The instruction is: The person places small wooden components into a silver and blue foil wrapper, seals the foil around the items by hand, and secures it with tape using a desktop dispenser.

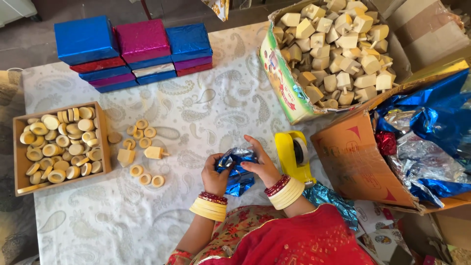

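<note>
white paisley cloth (206, 113) spread as the work surface; grey bare floor (29, 44) beyond its far-left edge; woven mat edge (9, 88) at left; cardboard cartons (422, 29) stacked far right; soft, even daylight, faint shadows.

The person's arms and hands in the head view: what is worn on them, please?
Both hands are bare, without gloves. The left hand has a stack of bangles at the wrist: a thin dark red band, then wide pale yellow ones. The right hand wears the same kind of stack. The forearms are uncovered; a red garment with gold floral patterning shows lower down.
</note>
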